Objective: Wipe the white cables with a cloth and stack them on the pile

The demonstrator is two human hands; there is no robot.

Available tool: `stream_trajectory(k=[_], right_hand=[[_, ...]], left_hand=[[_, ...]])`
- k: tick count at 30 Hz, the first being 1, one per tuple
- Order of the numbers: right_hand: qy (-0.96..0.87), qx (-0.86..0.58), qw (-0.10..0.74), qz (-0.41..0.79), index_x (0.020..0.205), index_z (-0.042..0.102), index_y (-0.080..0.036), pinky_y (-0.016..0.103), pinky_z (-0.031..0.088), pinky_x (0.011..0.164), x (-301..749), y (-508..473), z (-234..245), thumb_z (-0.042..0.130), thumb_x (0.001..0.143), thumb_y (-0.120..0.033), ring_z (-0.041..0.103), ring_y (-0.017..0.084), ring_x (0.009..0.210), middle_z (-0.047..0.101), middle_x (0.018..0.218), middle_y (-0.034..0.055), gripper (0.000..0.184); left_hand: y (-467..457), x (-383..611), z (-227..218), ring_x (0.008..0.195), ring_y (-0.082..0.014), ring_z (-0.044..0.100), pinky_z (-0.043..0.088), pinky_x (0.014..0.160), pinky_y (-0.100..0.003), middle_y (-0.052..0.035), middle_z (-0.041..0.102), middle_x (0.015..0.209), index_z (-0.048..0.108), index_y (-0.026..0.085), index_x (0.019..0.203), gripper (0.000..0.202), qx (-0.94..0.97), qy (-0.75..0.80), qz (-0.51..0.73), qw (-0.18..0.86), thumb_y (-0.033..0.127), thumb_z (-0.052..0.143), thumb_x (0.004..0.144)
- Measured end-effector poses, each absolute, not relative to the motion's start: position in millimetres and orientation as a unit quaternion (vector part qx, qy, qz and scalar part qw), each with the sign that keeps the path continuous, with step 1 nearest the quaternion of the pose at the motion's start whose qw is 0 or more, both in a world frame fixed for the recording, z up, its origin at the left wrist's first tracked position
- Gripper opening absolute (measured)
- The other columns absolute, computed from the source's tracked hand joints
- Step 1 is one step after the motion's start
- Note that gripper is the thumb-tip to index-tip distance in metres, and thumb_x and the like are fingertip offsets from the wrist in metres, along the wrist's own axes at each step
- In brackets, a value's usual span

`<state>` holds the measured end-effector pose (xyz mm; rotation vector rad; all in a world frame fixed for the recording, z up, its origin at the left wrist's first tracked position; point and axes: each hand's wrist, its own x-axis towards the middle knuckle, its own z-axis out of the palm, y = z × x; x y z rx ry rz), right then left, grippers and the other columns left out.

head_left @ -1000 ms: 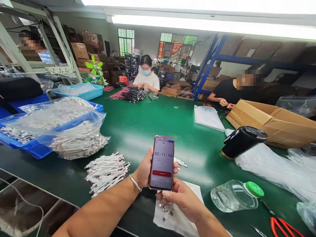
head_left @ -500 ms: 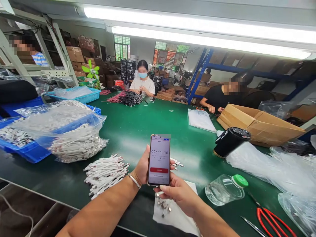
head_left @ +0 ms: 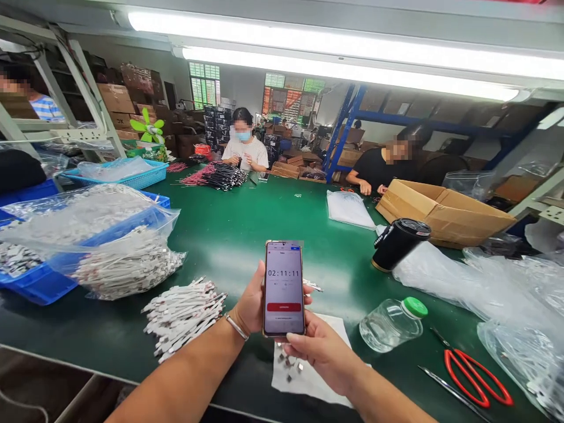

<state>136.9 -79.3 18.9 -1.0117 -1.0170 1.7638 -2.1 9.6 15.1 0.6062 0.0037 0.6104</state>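
A smartphone (head_left: 284, 291) is held upright over the green table, its screen facing me with a timer at 02:11:11 and a red bar below. My left hand (head_left: 250, 302) wraps round its left side, and some fingertips show past the right edge. My right hand (head_left: 319, 346) grips the lower right corner, thumb at the bottom edge. Left of the phone lies a pile of short white cables (head_left: 185, 314). Under my right hand a white sheet (head_left: 286, 380) carries several small metal pieces (head_left: 289, 367). A few more white cables are partly hidden behind the phone.
Bagged white cables (head_left: 127, 264) and a blue bin (head_left: 42, 288) stand left. On the right are a clear green-capped bottle (head_left: 390, 326), black cup (head_left: 399, 244), red-handled scissors (head_left: 476, 376), tweezers (head_left: 449, 390), plastic bags (head_left: 440, 282) and a cardboard box (head_left: 445, 211). Two people work across the table (head_left: 247, 214).
The view has turned slightly right, so the surroundings sit further left. The timer went from 02:11:10 to 02:11:11. Both hands keep their hold on the phone.
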Motion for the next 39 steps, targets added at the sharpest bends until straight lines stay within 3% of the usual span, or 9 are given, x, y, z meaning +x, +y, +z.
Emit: stream_trajectory(k=[7, 12, 16, 20, 26, 29, 33, 35, 39], right_hand=[[-0.389, -0.359, 0.471, 0.706, 0.108, 0.061, -0.018, 0.022, 0.043, 0.07, 153, -123, 33, 0.074, 0.067, -0.035, 0.062, 0.016, 0.087, 0.068, 0.098, 0.0075, 0.047], [-0.343, -0.431, 0.58, 0.6, 0.099, 0.066, -0.02, 0.024, 0.047, 0.062, 199, -169, 47, 0.077, 0.064, -0.032, 0.062, 0.015, 0.072, 0.07, 0.084, 0.0057, 0.039], [-0.257, -0.531, 0.67, 0.451, 0.099, 0.066, -0.028, 0.027, 0.053, 0.07, 255, -197, 62, 0.077, 0.065, -0.028, 0.065, 0.021, 0.09, 0.07, 0.1, 0.0053, 0.036], [-0.245, -0.547, 0.721, 0.348, 0.11, 0.061, -0.028, 0.022, 0.056, 0.074, 319, -198, 64, 0.075, 0.066, -0.02, 0.064, 0.02, 0.1, 0.068, 0.107, 0.0048, 0.047], [-0.169, -0.593, 0.673, 0.408, 0.093, 0.064, -0.019, 0.013, 0.056, 0.067, 406, -156, 35, 0.061, 0.071, 0.001, 0.068, 0.012, 0.081, 0.071, 0.091, 0.0027, 0.031], [-0.152, -0.61, 0.645, 0.434, 0.089, 0.062, -0.017, 0.016, 0.057, 0.066, 432, -127, 19, 0.055, 0.072, 0.006, 0.068, 0.013, 0.078, 0.07, 0.088, 0.004, 0.029], [-0.122, -0.63, 0.617, 0.456, 0.103, 0.059, -0.015, 0.03, 0.056, 0.071, 445, -92, -1, 0.056, 0.084, -0.015, 0.064, 0.016, 0.087, 0.064, 0.101, 0.0068, 0.019], [-0.104, -0.638, 0.619, 0.446, 0.113, 0.054, -0.016, 0.037, 0.052, 0.077, 448, -79, -9, 0.054, 0.088, -0.029, 0.06, 0.018, 0.093, 0.058, 0.112, 0.0075, 0.028], [-0.063, -0.664, 0.635, 0.39, 0.117, 0.052, -0.017, 0.041, 0.05, 0.081, 452, -64, -20, 0.053, 0.088, -0.034, 0.057, 0.02, 0.098, 0.055, 0.117, 0.0078, 0.034]], left_hand=[[-7, 1, 19, 0.109, -0.0325, 0.055, 0.032, 0.098, -0.049, -0.0204, 0.061, 0.117, 0.052, 0.007, 0.124, 0.08, 0.373, 0.005, 0.222, 0.901, 0.068, 0.019, 0.084], [1, 4, 15, 0.12, -0.0328, 0.047, 0.016, 0.108, -0.049, -0.0167, 0.058, 0.123, 0.046, 0.011, 0.132, 0.078, 0.385, 0.013, 0.22, 0.896, 0.068, 0.021, 0.084], [5, 6, 12, 0.119, -0.0333, 0.048, 0.012, 0.109, -0.049, -0.0166, 0.059, 0.122, 0.049, 0.012, 0.13, 0.078, 0.38, 0.026, 0.221, 0.898, 0.067, 0.018, 0.085], [4, 8, 12, 0.116, -0.0331, 0.05, 0.014, 0.108, -0.05, -0.017, 0.06, 0.12, 0.049, 0.012, 0.13, 0.078, 0.383, 0.041, 0.219, 0.896, 0.067, 0.017, 0.085], [5, 10, 9, 0.114, -0.0325, 0.052, 0.017, 0.107, -0.05, -0.0183, 0.061, 0.118, 0.053, 0.01, 0.126, 0.079, 0.385, 0.057, 0.225, 0.893, 0.067, 0.018, 0.085], [6, 10, 7, 0.114, -0.0323, 0.052, 0.017, 0.107, -0.049, -0.0186, 0.062, 0.115, 0.053, 0.009, 0.125, 0.079, 0.388, 0.071, 0.229, 0.89, 0.067, 0.019, 0.084], [8, 10, 7, 0.11, -0.0314, 0.054, 0.019, 0.106, -0.048, -0.0176, 0.063, 0.113, 0.055, 0.009, 0.124, 0.078, 0.392, 0.09, 0.234, 0.885, 0.067, 0.02, 0.084], [9, 10, 7, 0.109, -0.031, 0.055, 0.02, 0.106, -0.048, -0.0172, 0.064, 0.112, 0.055, 0.01, 0.123, 0.078, 0.392, 0.096, 0.238, 0.883, 0.067, 0.02, 0.084], [10, 11, 8, 0.108, -0.0306, 0.055, 0.021, 0.105, -0.047, -0.0172, 0.064, 0.112, 0.056, 0.01, 0.122, 0.079, 0.392, 0.105, 0.24, 0.882, 0.067, 0.017, 0.085]])
